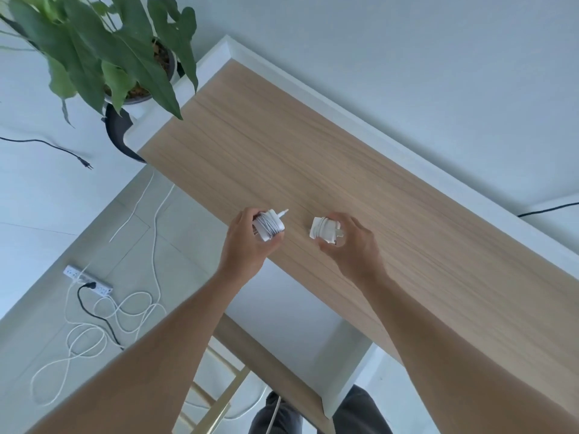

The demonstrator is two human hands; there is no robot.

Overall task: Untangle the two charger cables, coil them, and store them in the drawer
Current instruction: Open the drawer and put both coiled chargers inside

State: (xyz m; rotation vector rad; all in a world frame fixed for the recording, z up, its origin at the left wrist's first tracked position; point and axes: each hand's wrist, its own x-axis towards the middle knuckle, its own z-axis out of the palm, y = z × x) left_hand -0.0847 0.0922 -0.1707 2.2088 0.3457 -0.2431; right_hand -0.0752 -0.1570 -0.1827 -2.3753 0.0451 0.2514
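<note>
Above the near edge of the wooden table [313, 136], in the single head view, both hands are raised side by side, a little below the frame's centre.

The left hand [247, 242], toward 9 o'clock of centre, curls its fingers and thumb round the first charger [269, 225], a white block with its white cable wound tightly about it. The cable's connector tip sticks out of the bundle toward 1 o'clock.

The right hand [351, 242], toward 3 o'clock of the left one and apart from it, grips the second charger [322, 231] between curled fingers and thumb. Its metal prongs point toward 3 o'clock, into the palm. A cable seems to be wrapped round this block too, but the fingers hide much of it.

At 6 o'clock of the hands, under the table edge, the drawer [300, 314] stands pulled out, white inside with a wood front; what shows of it holds nothing.

At 10 o'clock of the frame a potted plant [109, 42] hangs its leaves over the table's far corner. At 8 o'clock a white power strip [87, 280] lies on the floor with a black cord [97, 314] plugged in, and loose white floor cables [125, 311] loop beside it.
</note>
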